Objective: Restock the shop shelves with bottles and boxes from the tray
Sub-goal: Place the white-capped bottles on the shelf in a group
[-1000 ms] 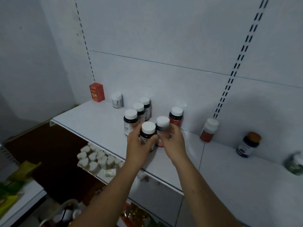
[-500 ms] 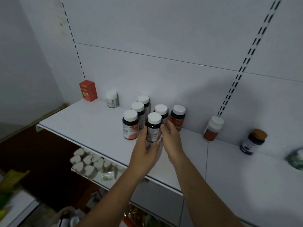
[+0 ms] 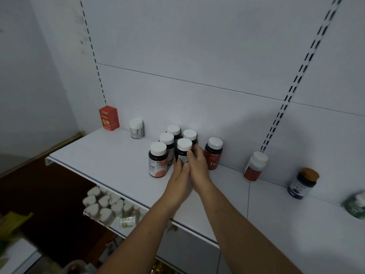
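Several dark bottles with white caps stand in a cluster on the white shelf. Both my hands are on the front-right bottle of that cluster, which stands upright on the shelf. My left hand touches its lower front with fingers stretched up against it. My right hand curls its fingers round the bottle's right side. Another dark bottle with a red-toned label stands just left of it, with three more behind. The tray is out of view.
A red box and a small white bottle stand at the shelf's back left. To the right stand a red "Fe" bottle, a white-and-red bottle, a brown-capped dark bottle and a green jar. White caps fill a lower shelf.
Both hands have moved the bottles back into the cluster. The bottle my right hand held now stands at the back, and both hands have closed in on the front one.
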`<state>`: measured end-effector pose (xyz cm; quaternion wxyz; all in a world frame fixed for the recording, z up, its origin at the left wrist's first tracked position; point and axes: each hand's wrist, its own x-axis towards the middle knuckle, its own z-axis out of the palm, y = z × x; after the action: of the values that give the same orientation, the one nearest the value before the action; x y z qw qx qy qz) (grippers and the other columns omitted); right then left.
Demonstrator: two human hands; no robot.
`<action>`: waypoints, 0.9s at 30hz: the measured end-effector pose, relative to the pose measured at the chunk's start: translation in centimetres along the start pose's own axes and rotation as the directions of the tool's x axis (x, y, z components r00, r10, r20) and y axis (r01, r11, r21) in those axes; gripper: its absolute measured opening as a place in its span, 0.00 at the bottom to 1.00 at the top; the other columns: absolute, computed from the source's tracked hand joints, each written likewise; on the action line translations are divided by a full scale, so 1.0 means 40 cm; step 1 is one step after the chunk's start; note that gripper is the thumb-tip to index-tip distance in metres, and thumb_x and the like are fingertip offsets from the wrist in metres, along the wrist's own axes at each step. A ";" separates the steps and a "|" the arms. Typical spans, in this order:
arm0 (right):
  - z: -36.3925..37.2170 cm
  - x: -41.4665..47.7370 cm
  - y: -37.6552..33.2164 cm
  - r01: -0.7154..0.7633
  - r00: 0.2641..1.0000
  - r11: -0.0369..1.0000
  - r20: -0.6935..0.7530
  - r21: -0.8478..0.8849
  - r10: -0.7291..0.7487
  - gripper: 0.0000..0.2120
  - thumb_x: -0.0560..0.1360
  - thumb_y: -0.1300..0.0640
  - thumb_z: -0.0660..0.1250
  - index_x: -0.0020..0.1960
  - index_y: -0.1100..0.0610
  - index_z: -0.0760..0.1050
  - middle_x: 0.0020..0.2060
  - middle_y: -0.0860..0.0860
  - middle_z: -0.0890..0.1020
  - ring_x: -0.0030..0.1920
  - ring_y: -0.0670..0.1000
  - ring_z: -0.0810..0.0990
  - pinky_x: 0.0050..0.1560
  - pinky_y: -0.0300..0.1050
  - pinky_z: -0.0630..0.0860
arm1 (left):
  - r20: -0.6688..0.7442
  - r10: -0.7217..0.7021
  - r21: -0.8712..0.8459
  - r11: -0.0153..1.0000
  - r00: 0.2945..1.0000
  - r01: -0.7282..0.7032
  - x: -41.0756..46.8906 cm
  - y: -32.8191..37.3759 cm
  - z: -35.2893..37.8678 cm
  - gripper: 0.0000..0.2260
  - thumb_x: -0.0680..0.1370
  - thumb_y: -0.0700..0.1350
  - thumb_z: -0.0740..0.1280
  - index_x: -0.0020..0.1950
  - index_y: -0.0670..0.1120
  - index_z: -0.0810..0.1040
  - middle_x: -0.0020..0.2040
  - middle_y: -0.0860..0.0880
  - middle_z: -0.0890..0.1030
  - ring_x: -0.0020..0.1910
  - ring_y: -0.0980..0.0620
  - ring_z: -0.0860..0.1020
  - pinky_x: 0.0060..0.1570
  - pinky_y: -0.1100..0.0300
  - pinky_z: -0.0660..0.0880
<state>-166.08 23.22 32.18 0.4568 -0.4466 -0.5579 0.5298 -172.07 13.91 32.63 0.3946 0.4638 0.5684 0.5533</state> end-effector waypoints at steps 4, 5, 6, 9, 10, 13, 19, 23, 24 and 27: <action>0.005 0.007 -0.016 0.002 1.000 1.000 0.013 0.006 -0.002 0.24 0.74 0.43 0.65 0.70 0.45 0.75 0.64 0.46 0.82 0.65 0.48 0.81 0.69 0.58 0.77 | -0.022 -0.038 -0.042 0.998 0.999 0.037 0.013 -0.012 -0.003 0.35 0.75 0.71 0.55 0.82 0.64 0.60 0.81 0.60 0.66 0.79 0.57 0.65 0.79 0.43 0.63; 0.004 0.005 -0.022 -0.007 1.000 1.000 0.013 0.015 0.007 0.23 0.75 0.45 0.65 0.69 0.45 0.76 0.64 0.47 0.83 0.64 0.48 0.82 0.69 0.58 0.77 | -0.031 -0.035 -0.051 0.998 0.999 0.034 0.012 -0.010 -0.004 0.35 0.75 0.71 0.55 0.82 0.64 0.61 0.81 0.60 0.67 0.79 0.57 0.65 0.79 0.43 0.63; 0.004 0.001 -0.029 -0.018 1.000 1.000 0.016 0.026 0.017 0.21 0.76 0.47 0.66 0.69 0.45 0.76 0.63 0.47 0.83 0.64 0.49 0.82 0.68 0.57 0.78 | -0.033 -0.035 -0.050 0.998 0.999 0.033 0.013 -0.010 -0.005 0.35 0.75 0.71 0.55 0.82 0.64 0.61 0.80 0.60 0.67 0.79 0.57 0.65 0.79 0.43 0.63; 0.002 -0.007 -0.033 -0.047 0.999 0.997 0.028 0.058 0.046 0.18 0.82 0.55 0.66 0.71 0.48 0.75 0.63 0.48 0.83 0.64 0.50 0.83 0.67 0.55 0.79 | -0.041 -0.033 -0.051 0.998 0.999 0.031 0.007 -0.001 -0.001 0.35 0.74 0.72 0.55 0.81 0.65 0.62 0.80 0.60 0.67 0.79 0.57 0.65 0.79 0.43 0.63; 0.003 -0.007 -0.029 -0.051 0.999 0.997 0.023 0.064 0.049 0.18 0.82 0.56 0.65 0.72 0.49 0.75 0.63 0.48 0.83 0.64 0.50 0.82 0.67 0.55 0.79 | -0.043 -0.036 -0.057 0.998 0.998 0.034 0.005 -0.002 -0.001 0.35 0.74 0.72 0.55 0.81 0.66 0.62 0.80 0.60 0.67 0.79 0.57 0.65 0.79 0.43 0.63; 0.002 -0.012 -0.017 -0.036 0.999 0.997 0.009 0.065 0.036 0.17 0.82 0.58 0.66 0.70 0.51 0.76 0.62 0.49 0.84 0.64 0.50 0.82 0.69 0.58 0.77 | -0.054 -0.053 -0.071 0.996 0.997 0.049 -0.004 0.003 0.000 0.34 0.75 0.70 0.56 0.81 0.64 0.62 0.80 0.60 0.67 0.79 0.57 0.65 0.80 0.45 0.62; -0.008 -0.080 -0.010 0.013 1.000 1.000 0.017 0.021 -0.014 0.19 0.79 0.44 0.68 0.68 0.46 0.76 0.59 0.45 0.85 0.60 0.46 0.83 0.65 0.53 0.79 | -0.036 -0.060 -0.042 0.997 0.998 0.059 -0.058 0.000 -0.024 0.21 0.86 0.61 0.57 0.80 0.65 0.64 0.78 0.64 0.68 0.77 0.62 0.65 0.80 0.51 0.61; -0.007 -0.096 0.006 0.016 0.998 0.999 0.064 -0.038 -0.013 0.15 0.83 0.50 0.65 0.70 0.48 0.76 0.61 0.44 0.84 0.62 0.46 0.82 0.68 0.52 0.77 | -0.063 -0.086 -0.042 0.996 0.994 0.084 -0.115 0.003 -0.050 0.17 0.86 0.62 0.57 0.75 0.70 0.68 0.76 0.65 0.70 0.77 0.63 0.66 0.81 0.49 0.61; -0.007 -0.102 0.003 0.009 0.998 0.999 0.069 -0.048 -0.006 0.15 0.83 0.52 0.65 0.70 0.48 0.76 0.61 0.45 0.84 0.63 0.46 0.81 0.68 0.52 0.77 | -0.068 -0.096 -0.042 0.995 0.993 0.093 -0.130 0.008 -0.054 0.14 0.86 0.61 0.57 0.71 0.72 0.68 0.74 0.66 0.70 0.76 0.63 0.67 0.81 0.50 0.61; -0.010 -0.123 -0.010 0.003 0.998 0.996 0.060 -0.084 0.002 0.19 0.83 0.52 0.65 0.73 0.49 0.73 0.63 0.47 0.82 0.64 0.49 0.80 0.65 0.49 0.76 | -0.068 -0.072 0.000 0.997 0.995 0.072 -0.179 0.034 -0.070 0.18 0.82 0.69 0.57 0.71 0.70 0.69 0.74 0.67 0.71 0.76 0.65 0.67 0.81 0.51 0.61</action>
<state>-164.79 18.42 32.42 0.4207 -0.4491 -0.5934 0.5188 -172.81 6.20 33.73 0.3940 0.4242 0.5987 0.5535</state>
